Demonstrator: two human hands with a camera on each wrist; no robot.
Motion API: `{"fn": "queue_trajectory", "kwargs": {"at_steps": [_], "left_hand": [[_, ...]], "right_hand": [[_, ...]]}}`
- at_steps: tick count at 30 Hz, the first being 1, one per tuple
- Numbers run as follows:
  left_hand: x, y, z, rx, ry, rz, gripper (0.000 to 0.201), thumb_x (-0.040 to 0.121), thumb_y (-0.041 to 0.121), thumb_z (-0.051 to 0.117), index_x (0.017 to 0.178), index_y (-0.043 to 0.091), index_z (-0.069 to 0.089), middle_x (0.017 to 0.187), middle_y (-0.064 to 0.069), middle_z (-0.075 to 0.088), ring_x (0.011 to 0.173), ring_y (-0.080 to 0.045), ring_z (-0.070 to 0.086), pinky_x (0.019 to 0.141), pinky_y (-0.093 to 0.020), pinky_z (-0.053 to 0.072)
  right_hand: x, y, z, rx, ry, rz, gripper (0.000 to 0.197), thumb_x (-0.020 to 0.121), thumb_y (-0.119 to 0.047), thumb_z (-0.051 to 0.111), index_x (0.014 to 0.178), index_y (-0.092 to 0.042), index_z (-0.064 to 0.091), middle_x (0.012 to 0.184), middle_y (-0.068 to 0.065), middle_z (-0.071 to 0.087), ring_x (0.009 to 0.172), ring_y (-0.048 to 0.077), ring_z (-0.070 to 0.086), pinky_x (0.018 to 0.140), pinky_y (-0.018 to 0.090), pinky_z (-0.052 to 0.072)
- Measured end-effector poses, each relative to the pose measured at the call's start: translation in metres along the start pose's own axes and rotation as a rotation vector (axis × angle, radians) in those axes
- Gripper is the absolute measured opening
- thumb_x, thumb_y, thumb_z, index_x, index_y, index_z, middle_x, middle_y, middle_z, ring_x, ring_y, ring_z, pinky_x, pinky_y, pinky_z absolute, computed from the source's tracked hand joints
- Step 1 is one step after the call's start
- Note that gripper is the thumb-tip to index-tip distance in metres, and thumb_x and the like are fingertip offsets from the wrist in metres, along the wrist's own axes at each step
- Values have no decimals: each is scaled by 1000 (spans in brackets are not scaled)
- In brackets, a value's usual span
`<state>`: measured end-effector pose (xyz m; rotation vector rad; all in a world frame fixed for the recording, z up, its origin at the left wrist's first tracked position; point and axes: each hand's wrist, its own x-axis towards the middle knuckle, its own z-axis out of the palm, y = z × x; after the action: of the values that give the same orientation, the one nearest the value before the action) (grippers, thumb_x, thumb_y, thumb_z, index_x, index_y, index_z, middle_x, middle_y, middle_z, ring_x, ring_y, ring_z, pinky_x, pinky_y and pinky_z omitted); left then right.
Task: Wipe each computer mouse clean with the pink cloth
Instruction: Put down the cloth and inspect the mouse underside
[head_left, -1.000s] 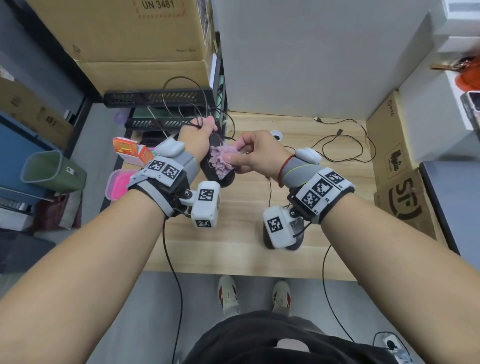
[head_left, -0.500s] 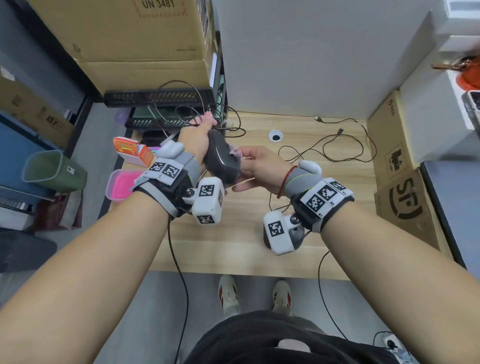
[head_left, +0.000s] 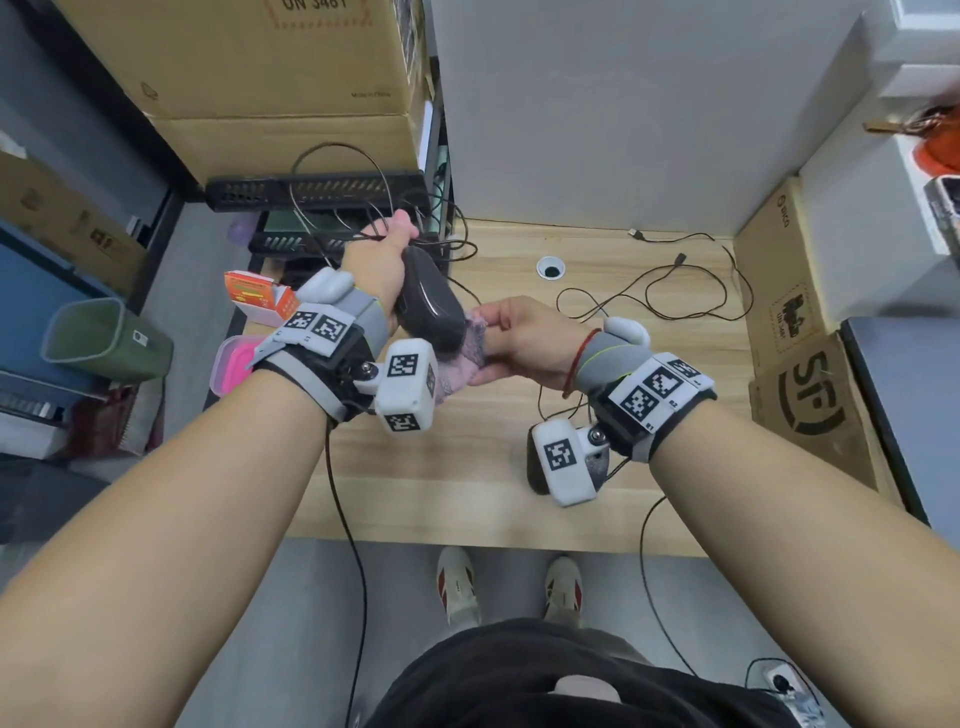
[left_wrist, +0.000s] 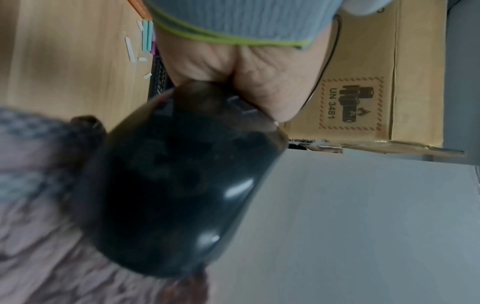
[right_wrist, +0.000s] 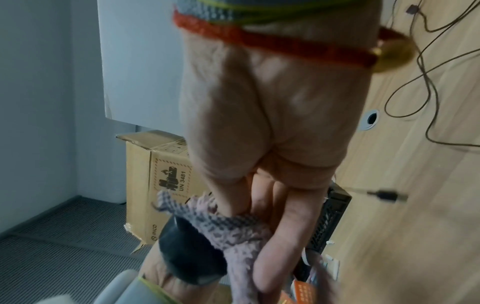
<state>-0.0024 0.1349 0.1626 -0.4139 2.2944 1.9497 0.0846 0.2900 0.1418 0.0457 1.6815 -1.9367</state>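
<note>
My left hand (head_left: 387, 265) grips a black wired computer mouse (head_left: 431, 306) by its front end and holds it above the wooden table (head_left: 457, 483), glossy back facing up. The right hand (head_left: 501, 335) pinches the pink cloth (head_left: 467, 364) and presses it against the mouse's right and lower side. From the left wrist, the mouse (left_wrist: 182, 185) fills the middle, with the cloth (left_wrist: 39, 226) at its left. From the right wrist, the cloth (right_wrist: 233, 232) lies bunched between the fingers and the mouse (right_wrist: 187, 253). A second dark mouse (head_left: 535, 467) lies on the table, mostly hidden behind the right wrist camera.
Loose black cables (head_left: 649, 296) and a cable hole (head_left: 550, 268) are at the back of the table. A pink-lidded box (head_left: 234, 364) and an orange carton (head_left: 254, 296) sit at its left edge. Cardboard boxes (head_left: 800, 374) stand on the right, black trays (head_left: 317, 189) at the back left.
The cloth sat on top of the mouse a second ago. The left hand has since turned the mouse back-up, and the right hand has moved the cloth to its right and lower side.
</note>
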Motion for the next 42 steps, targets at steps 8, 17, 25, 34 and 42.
{"fn": "queue_trajectory", "kwargs": {"at_steps": [8, 17, 25, 34, 42], "left_hand": [[0, -47, -4, 222, 8, -85, 46, 95, 35, 55, 50, 29, 65, 60, 4, 55, 67, -21, 56, 71, -31, 46], [-5, -72, -4, 339, -48, -37, 37, 99, 37, 52, 65, 28, 62, 83, -7, 66, 79, -26, 60, 86, -38, 51], [5, -50, 4, 198, -193, -70, 23, 92, 47, 64, 91, 24, 62, 92, -2, 70, 71, -16, 65, 74, -34, 57], [-3, -19, 0, 122, -519, -275, 56, 87, 57, 67, 112, 6, 71, 105, -8, 76, 95, -23, 72, 78, -37, 61], [2, 12, -5, 225, -468, -143, 44, 63, 31, 89, 99, 12, 72, 91, -10, 75, 82, -24, 70, 75, -34, 58]], "right_hand": [[9, 53, -19, -452, 265, 232, 12, 87, -1, 60, 94, -7, 67, 83, 13, 69, 73, 22, 65, 72, 30, 58], [16, 37, 13, -344, 97, 192, 24, 88, -47, 65, 101, -27, 66, 104, 2, 69, 88, 16, 66, 81, 39, 59], [25, 19, 14, -168, 216, 108, 38, 84, -26, 75, 114, -6, 61, 97, 10, 66, 85, 27, 69, 69, 39, 61], [23, -17, -7, -35, 292, 79, 41, 102, -38, 42, 110, -2, 60, 97, 14, 66, 80, 29, 68, 81, 42, 60], [27, -57, -45, -630, 567, -152, 11, 86, -24, 68, 95, -24, 63, 85, -4, 60, 71, 18, 58, 70, 33, 52]]}}
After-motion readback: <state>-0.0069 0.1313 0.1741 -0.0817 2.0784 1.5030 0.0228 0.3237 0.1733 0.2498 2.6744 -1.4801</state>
